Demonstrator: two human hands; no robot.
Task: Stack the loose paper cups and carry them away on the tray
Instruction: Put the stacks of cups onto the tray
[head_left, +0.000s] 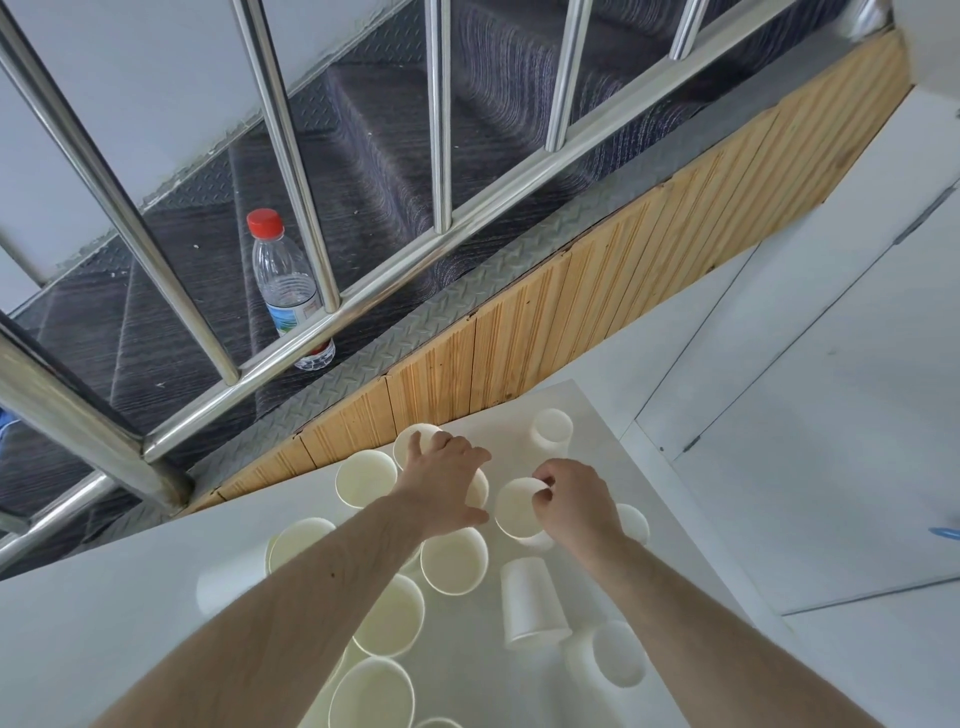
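Right hand (571, 501) pinches a cup (519, 512) by its rim; left hand (447, 480), fingers spread, covers another cup (477, 491) on the tabletop (104, 623). Line rims up squarely, then nest gently.

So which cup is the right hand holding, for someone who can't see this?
On the white table, find the right hand. It pinches the rim of an upright cup just left of it. The neighbouring cups sit untouched by that hand.

No readable text; water bottle (289, 291) label print too small and blurred to make out
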